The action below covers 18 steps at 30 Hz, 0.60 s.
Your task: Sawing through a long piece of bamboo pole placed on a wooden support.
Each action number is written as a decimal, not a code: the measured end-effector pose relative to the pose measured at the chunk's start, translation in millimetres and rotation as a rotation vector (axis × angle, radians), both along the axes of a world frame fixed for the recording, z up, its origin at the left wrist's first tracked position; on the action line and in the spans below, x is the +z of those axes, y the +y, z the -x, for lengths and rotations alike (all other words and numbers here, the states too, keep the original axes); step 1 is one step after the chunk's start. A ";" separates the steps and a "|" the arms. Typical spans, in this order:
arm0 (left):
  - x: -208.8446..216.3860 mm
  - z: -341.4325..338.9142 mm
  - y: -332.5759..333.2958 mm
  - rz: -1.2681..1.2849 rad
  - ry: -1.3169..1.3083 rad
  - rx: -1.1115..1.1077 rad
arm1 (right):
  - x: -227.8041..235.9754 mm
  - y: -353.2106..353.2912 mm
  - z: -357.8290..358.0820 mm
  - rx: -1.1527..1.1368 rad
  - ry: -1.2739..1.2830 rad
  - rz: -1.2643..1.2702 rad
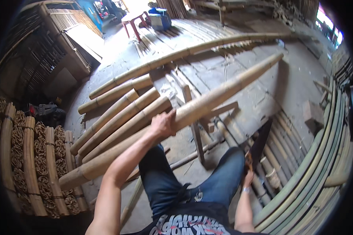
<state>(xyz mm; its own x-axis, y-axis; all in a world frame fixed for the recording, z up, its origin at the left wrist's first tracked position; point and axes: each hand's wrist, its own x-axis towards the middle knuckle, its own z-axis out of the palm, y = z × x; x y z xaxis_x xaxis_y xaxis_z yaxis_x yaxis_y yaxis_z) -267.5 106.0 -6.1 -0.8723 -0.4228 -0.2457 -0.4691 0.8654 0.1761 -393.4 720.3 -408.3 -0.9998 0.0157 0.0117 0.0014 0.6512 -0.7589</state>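
Note:
My left hand is wrapped over a thick tan bamboo pole, which slants from near left up to the far right. Under the pole stands a wooden trestle. Down by my right knee, my right hand grips the brown handle of a handsaw. Its wide dark blade points away from me, apart from the pole. Several shorter bamboo lengths lie side by side on the floor left of my left hand.
One long bamboo pole crosses the floor beyond. Bundled bamboo strips stand at left, and green poles line the right edge. A wooden block sits near them. Farther off are a red-legged table and a blue container.

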 end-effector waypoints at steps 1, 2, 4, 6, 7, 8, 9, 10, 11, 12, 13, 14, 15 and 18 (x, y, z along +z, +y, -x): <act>-10.5 -20.2 -11.4 0.003 -0.056 0.068 | 3.1 -57.8 -32.5 0.225 0.123 -0.305; -11.5 -18.8 -10.3 0.011 -0.051 0.074 | 13.5 -60.7 -40.7 0.237 0.088 -0.338; -12.5 -18.1 -7.8 -0.008 -0.046 0.082 | 38.1 -65.7 -39.6 0.194 0.001 -0.343; -12.5 -13.9 -6.6 -0.005 -0.049 0.081 | 50.8 -71.6 -26.1 0.160 -0.073 -0.388; -13.1 -12.0 -6.8 -0.003 -0.058 0.090 | 56.8 -73.6 -14.6 0.155 -0.075 -0.388; -14.2 -9.1 -6.6 -0.002 -0.047 0.077 | 60.2 -66.5 -0.5 0.270 -0.100 -0.524; -13.7 -7.4 -8.3 -0.006 -0.048 0.081 | 65.2 -68.3 12.3 0.393 -0.123 -0.654; -13.4 -7.0 -10.7 0.000 -0.055 0.064 | 70.2 -69.5 22.0 0.485 -0.147 -0.685; -14.1 -7.1 -11.6 0.001 -0.059 0.049 | 72.1 -69.5 26.4 0.491 -0.145 -0.697; -10.8 -6.8 -12.0 -0.014 -0.036 0.040 | 70.6 -69.8 31.9 0.559 -0.148 -0.749; -13.1 -8.8 -15.3 -0.013 -0.004 0.041 | 71.2 -65.5 35.2 0.627 -0.152 -0.802; -11.9 -13.8 -20.6 -0.048 -0.031 0.065 | 73.9 -65.4 31.1 0.695 -0.115 -0.818; -4.1 -13.5 -22.8 -0.091 -0.060 0.077 | 81.4 -63.6 25.9 0.691 -0.126 -0.835; 2.8 -33.6 -45.0 -0.209 -0.069 0.102 | 119.7 -55.5 14.0 0.542 -0.061 -0.781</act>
